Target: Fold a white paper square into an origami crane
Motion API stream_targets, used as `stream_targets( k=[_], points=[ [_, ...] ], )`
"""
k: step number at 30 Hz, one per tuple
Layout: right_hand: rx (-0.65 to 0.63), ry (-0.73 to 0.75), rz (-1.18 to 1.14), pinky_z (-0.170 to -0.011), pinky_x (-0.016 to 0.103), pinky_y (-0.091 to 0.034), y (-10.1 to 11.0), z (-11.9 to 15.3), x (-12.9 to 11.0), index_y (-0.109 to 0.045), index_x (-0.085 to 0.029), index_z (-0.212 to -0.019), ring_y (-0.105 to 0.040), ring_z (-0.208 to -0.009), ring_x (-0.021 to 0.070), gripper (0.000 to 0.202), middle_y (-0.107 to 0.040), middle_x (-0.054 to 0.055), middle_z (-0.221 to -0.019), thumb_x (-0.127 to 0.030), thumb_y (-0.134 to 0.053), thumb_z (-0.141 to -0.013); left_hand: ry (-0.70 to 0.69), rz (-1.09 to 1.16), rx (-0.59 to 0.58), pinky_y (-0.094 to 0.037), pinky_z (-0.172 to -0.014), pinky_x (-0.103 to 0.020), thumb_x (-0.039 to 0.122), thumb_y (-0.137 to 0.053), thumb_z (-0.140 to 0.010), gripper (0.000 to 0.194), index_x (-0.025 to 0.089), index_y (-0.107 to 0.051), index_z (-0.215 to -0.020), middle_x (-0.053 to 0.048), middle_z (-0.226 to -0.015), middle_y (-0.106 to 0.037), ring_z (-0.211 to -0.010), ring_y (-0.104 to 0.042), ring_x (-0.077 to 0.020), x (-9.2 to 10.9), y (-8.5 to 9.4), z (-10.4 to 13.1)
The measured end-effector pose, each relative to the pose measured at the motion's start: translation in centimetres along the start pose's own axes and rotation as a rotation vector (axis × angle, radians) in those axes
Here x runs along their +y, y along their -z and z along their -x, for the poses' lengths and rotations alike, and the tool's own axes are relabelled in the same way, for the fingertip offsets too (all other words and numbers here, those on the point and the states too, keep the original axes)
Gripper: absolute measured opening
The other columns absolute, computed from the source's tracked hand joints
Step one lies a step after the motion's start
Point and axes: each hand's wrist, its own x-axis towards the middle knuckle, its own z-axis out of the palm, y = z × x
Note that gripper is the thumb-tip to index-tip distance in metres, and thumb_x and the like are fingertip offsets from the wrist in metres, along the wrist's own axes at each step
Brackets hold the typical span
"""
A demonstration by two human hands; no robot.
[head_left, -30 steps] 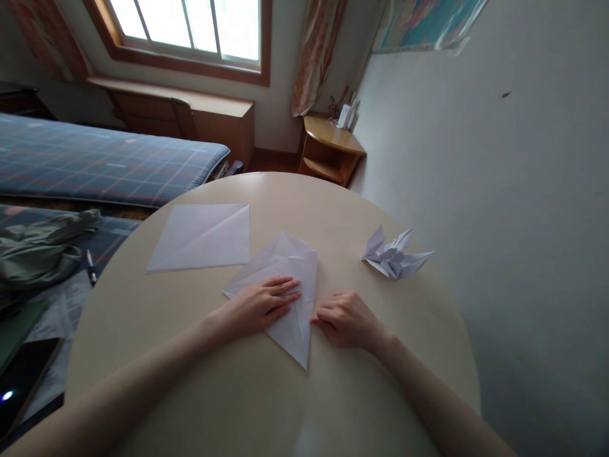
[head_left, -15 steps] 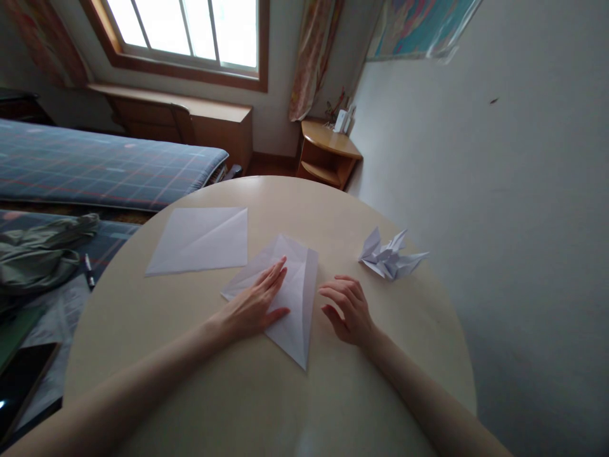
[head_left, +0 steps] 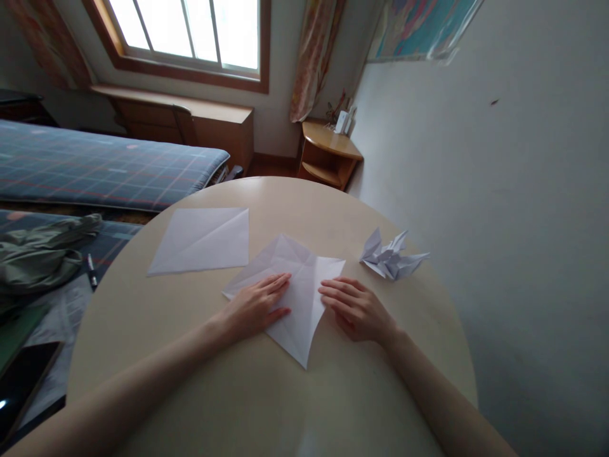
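A creased white sheet of paper (head_left: 297,317) lies in the middle of the round cream table (head_left: 285,197), its right flap lifted outward. My left hand (head_left: 259,304) rests flat on the left part of this sheet, thumb spread from the fingers. At the right flap, my right hand (head_left: 356,308) has its fingers together on the flap's edge, its thumb mostly hidden beneath. Up and left lies a second white sheet (head_left: 204,241) with a diagonal crease. Folded white paper cranes (head_left: 392,257) sit close together at the table's right side.
Left of the table, a plaid bed (head_left: 109,171) holds a grey-green cloth (head_left: 47,260), a pen (head_left: 92,270), papers and a dark phone (head_left: 31,381). A white wall (head_left: 523,222) stands on the right; a corner shelf (head_left: 330,139) is beyond the table.
The sheet's right flap, folded inward before, has opened out to the right. My right hand has come onto that flap, and my left fingers have slid slightly toward me.
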Motion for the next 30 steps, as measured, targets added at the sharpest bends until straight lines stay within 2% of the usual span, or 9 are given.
stream_targets(
  k=[4, 8, 10, 13, 16, 19, 24, 30],
  points=[
    [-0.068, 0.004, -0.028, -0.089, 0.037, -0.046, -0.4, 0.4, 0.9, -0.059, -0.017, -0.110, -0.059, -0.106, 0.0196, 0.031, -0.065, 0.008, -0.113, -0.012, -0.044, -0.083, -0.062, -0.004, 0.040, -0.049, -0.093, -0.034, 0.031, -0.039, -0.093, 0.036, 0.011, -0.054, -0.119, -0.010, -0.126, -0.055, -0.114, -0.053, -0.0214, 0.4, 0.1, 0.1],
    [-0.157, -0.073, -0.085, -0.090, 0.041, -0.047, -0.6, 0.4, 1.0, -0.059, -0.021, -0.114, -0.051, -0.117, 0.0228, 0.036, -0.062, 0.005, -0.118, -0.012, -0.044, -0.083, -0.146, -0.022, 0.094, -0.053, -0.086, -0.034, 0.031, -0.038, -0.094, 0.034, 0.012, -0.057, -0.115, -0.009, -0.117, -0.062, -0.107, -0.058, -0.0215, 1.0, 0.4, 0.3],
    [-0.203, -0.129, -0.141, -0.093, 0.041, -0.046, -0.5, 0.4, 1.0, -0.058, -0.021, -0.117, -0.049, -0.119, 0.0223, 0.039, -0.061, 0.004, -0.120, -0.012, -0.044, -0.082, -0.167, -0.026, 0.083, -0.052, -0.087, -0.035, 0.042, -0.041, -0.091, 0.043, 0.010, -0.055, -0.116, -0.012, -0.118, -0.061, -0.110, -0.057, -0.0242, 1.6, 0.7, 0.5],
    [-0.246, -0.192, -0.219, -0.097, 0.038, -0.044, -0.2, 0.3, 0.8, -0.058, -0.021, -0.119, -0.047, -0.121, 0.0207, 0.040, -0.059, 0.004, -0.123, -0.013, -0.045, -0.082, -0.173, -0.048, 0.049, -0.049, -0.090, -0.040, 0.066, -0.041, -0.080, 0.073, 0.004, -0.052, -0.119, -0.018, -0.122, -0.057, -0.114, -0.053, -0.0316, 3.0, 1.1, 0.8],
    [-0.266, -0.221, -0.241, -0.097, 0.039, -0.043, 0.0, 0.1, 0.8, -0.059, -0.020, -0.117, -0.046, -0.122, 0.0215, 0.037, -0.058, 0.004, -0.123, -0.016, -0.046, -0.083, -0.200, -0.063, 0.042, -0.047, -0.092, -0.046, 0.075, -0.038, -0.074, 0.084, 0.005, -0.052, -0.119, -0.018, -0.124, -0.055, -0.115, -0.050, -0.0363, 4.4, 1.2, 1.1],
    [-0.267, -0.227, -0.241, -0.097, 0.039, -0.044, -0.1, 0.1, 0.7, -0.060, -0.020, -0.116, -0.047, -0.121, 0.0221, 0.035, -0.058, 0.004, -0.123, -0.017, -0.049, -0.083, -0.193, -0.105, 0.022, -0.044, -0.093, -0.048, 0.066, -0.037, -0.081, 0.074, 0.007, -0.048, -0.124, -0.017, -0.126, -0.053, -0.117, -0.048, -0.0361, 5.5, 1.1, 1.2],
    [-0.241, -0.213, -0.238, -0.096, 0.039, -0.045, -0.1, 0.1, 0.7, -0.060, -0.022, -0.115, -0.048, -0.120, 0.0218, 0.035, -0.060, 0.003, -0.121, -0.015, -0.051, -0.082, -0.171, -0.158, 0.006, -0.041, -0.096, -0.046, 0.037, -0.038, -0.090, 0.049, 0.005, -0.047, -0.125, -0.017, -0.129, -0.051, -0.119, -0.046, -0.0332, 6.0, 0.6, 1.2],
    [-0.159, -0.223, -0.347, -0.093, 0.036, -0.049, 0.1, 0.2, 0.9, -0.066, -0.022, -0.104, -0.054, -0.114, 0.0195, 0.029, -0.065, 0.004, -0.113, -0.012, -0.050, -0.082, -0.165, -0.168, -0.009, -0.049, -0.089, -0.043, 0.034, -0.040, -0.088, 0.043, 0.008, -0.052, -0.120, -0.015, -0.124, -0.056, -0.113, -0.053, -0.0324, 5.7, 0.3, 1.4]
  ],
)
